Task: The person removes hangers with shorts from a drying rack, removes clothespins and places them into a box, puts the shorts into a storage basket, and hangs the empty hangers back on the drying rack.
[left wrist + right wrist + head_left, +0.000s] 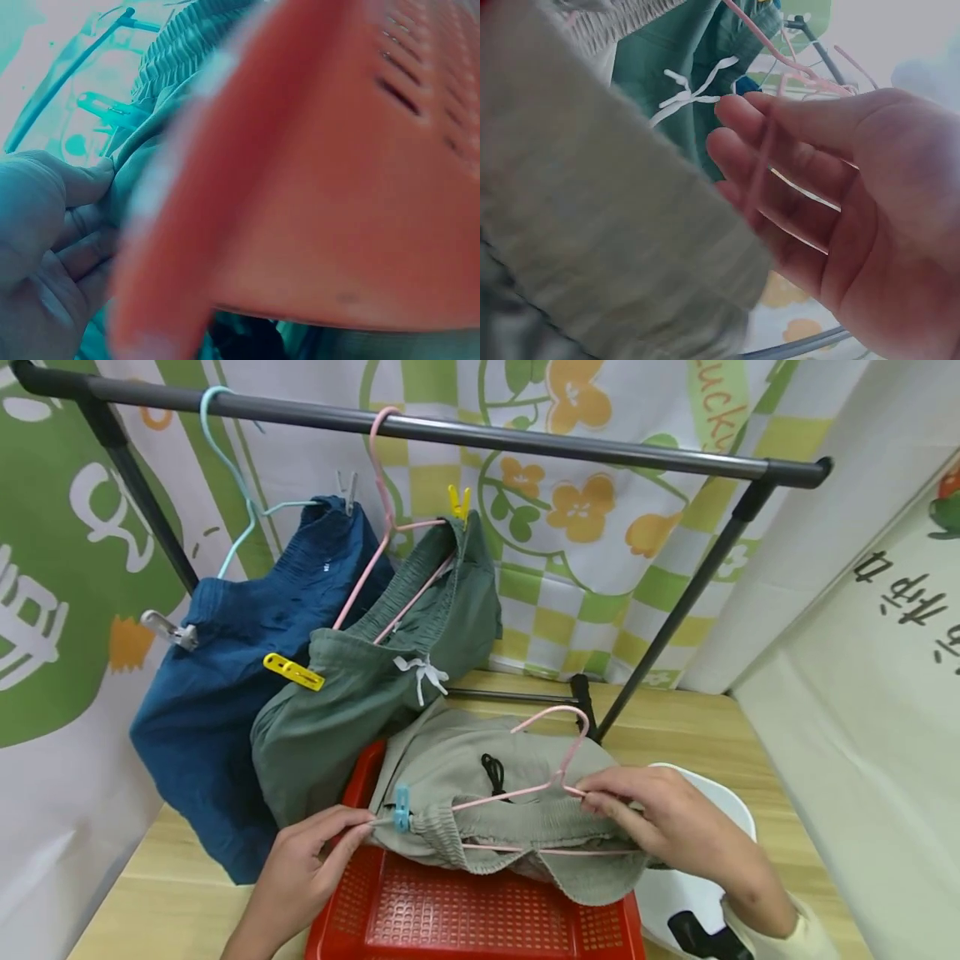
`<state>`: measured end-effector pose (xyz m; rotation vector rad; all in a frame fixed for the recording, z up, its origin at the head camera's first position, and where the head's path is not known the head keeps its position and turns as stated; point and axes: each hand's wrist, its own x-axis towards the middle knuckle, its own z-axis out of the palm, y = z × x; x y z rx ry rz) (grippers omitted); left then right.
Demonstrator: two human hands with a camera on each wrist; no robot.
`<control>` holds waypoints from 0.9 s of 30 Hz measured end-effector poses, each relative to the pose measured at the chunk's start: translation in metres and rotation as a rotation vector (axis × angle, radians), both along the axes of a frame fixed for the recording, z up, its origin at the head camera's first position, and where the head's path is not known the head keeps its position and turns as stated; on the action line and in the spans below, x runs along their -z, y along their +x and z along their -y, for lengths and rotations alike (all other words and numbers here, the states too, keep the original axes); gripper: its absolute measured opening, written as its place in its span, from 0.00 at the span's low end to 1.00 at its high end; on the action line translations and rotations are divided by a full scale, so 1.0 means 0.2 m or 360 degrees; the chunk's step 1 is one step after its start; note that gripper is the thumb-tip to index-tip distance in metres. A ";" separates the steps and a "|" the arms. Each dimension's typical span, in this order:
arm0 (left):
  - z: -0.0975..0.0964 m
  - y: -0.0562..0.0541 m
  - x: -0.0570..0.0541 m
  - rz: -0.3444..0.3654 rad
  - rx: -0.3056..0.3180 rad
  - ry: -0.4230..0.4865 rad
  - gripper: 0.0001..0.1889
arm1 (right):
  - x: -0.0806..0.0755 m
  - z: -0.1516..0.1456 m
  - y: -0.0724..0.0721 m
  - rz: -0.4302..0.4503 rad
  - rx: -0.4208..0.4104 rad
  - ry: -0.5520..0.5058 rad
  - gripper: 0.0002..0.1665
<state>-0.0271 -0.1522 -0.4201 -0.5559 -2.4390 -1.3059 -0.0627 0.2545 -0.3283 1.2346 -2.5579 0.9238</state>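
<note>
Beige-grey shorts with a black drawstring lie over the red basket. A pink hanger passes through their elastic waistband, its hook pointing up. My left hand pinches the waistband's left end, just beside a blue clothespin clipped there. In the left wrist view the thumb and fingers grip the cloth below that clothespin. At the right, my right hand pinches the hanger's arm between thumb and fingers. The right wrist view shows the hanger bar crossing the fingers, with the waistband sagging beside them.
A black rail spans the back. From it hang blue shorts with grey clothespins and green shorts with yellow clothespins. The red basket sits in front; a white tray lies right of it, under the right forearm.
</note>
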 end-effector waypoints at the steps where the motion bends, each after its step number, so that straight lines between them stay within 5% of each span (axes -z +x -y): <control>1: 0.00 0.00 0.01 0.0016 -0.0009 0.0003 0.12 | 0.00 0.00 0.00 0.0021 0.0006 0.0015 0.20; 7: -0.01 0.01 0.08 0.0039 -0.0089 0.0027 0.12 | 0.02 -0.04 0.01 0.0123 0.0103 0.0182 0.18; 17: -0.03 0.05 0.17 0.0136 -0.0244 0.0077 0.14 | 0.04 -0.23 0.10 0.0201 0.0582 0.0305 0.23; 27: -0.05 0.04 0.21 0.0125 -0.0290 0.0090 0.14 | 0.13 -0.42 0.14 0.0359 0.0520 0.0223 0.25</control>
